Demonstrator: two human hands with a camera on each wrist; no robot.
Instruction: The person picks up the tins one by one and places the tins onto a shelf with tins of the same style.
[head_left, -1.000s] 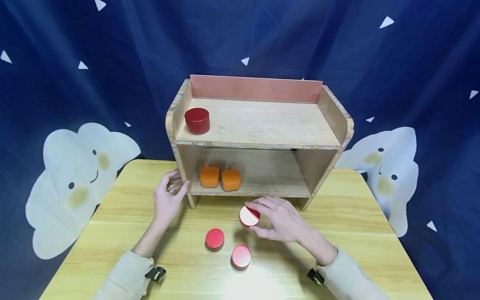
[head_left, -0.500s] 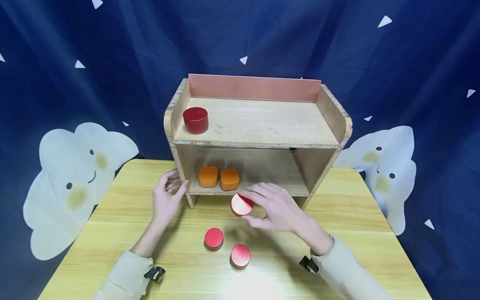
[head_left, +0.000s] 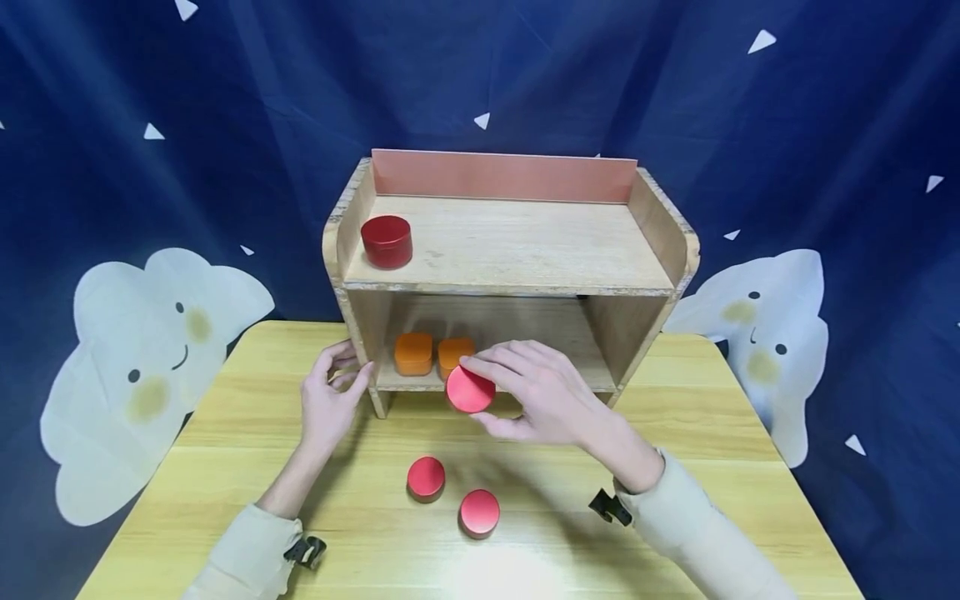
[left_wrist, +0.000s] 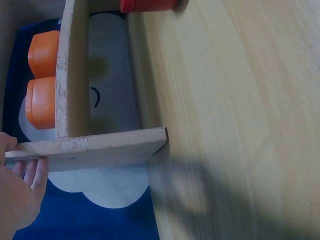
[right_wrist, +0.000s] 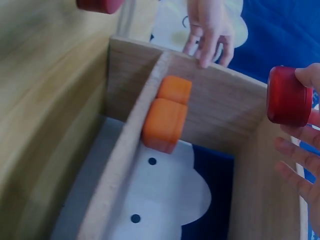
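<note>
My right hand (head_left: 543,392) pinches a small round red tin (head_left: 470,390) between thumb and fingers. In the head view the tin is in front of the lower shelf's edge and overlaps the right one of two orange square tins (head_left: 413,355). The right wrist view also has the held red tin (right_wrist: 290,97) at the fingertips. My left hand (head_left: 327,408) holds the left side panel of a wooden shelf unit (head_left: 517,246). Its thumb is on one side of the panel and the fingers on the other, as the left wrist view shows.
A larger dark red tin (head_left: 387,242) stands at the left end of the top shelf. Two more round red tins (head_left: 426,478) are on the wooden table (head_left: 697,433) in front of the unit. Behind hangs a blue curtain (head_left: 480,75) with cloud shapes.
My right hand has carried the red tin up and to the left, from above the table to the lower shelf's front edge. The left hand stays at the side panel.
</note>
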